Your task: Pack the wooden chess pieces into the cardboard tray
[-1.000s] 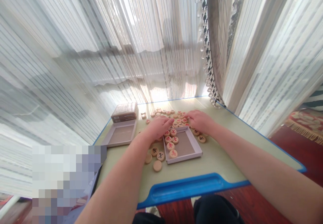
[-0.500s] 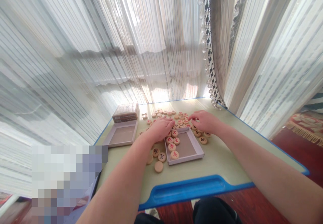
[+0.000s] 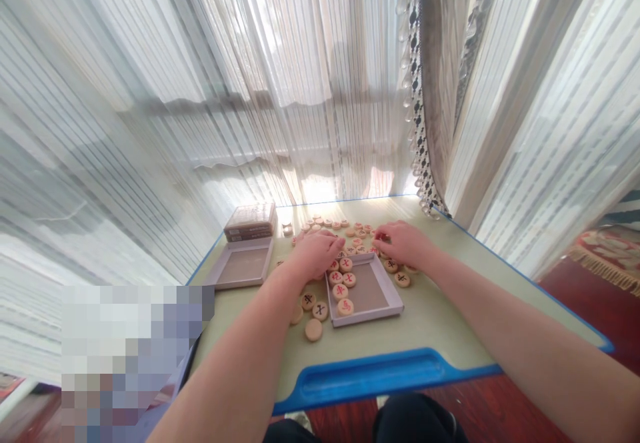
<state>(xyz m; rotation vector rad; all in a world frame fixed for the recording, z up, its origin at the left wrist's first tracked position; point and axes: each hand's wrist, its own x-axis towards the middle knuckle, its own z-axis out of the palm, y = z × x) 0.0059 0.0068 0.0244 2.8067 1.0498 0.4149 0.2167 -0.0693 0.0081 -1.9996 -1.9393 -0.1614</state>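
Observation:
Round wooden xiangqi pieces (image 3: 345,307) with red or black characters lie about the table. Several stand in a row along the left side of a shallow open box (image 3: 373,314). My left hand (image 3: 317,253) is over the box's far left corner, palm down, with fingers bent together; what lies under them is hidden. Beyond the box's far right corner, my right hand (image 3: 400,242) has its fingertips curled down onto a xiangqi piece among the scattered ones. More pieces, such as a black-marked one (image 3: 402,280), lie beneath and beside that hand.
A second shallow tray (image 3: 240,266) stands at the left, with a patterned box (image 3: 251,222) behind it. Loose pieces (image 3: 313,330) lie left of the near box. The table (image 3: 450,336) has a blue rim with a groove (image 3: 375,373) in front. Sheer curtains (image 3: 300,96) hang behind.
My right hand has shifted slightly, its fingers curling in closer over the pieces. My left hand stays nearly in place, its fingers a little more bent. The pieces in the box have not moved.

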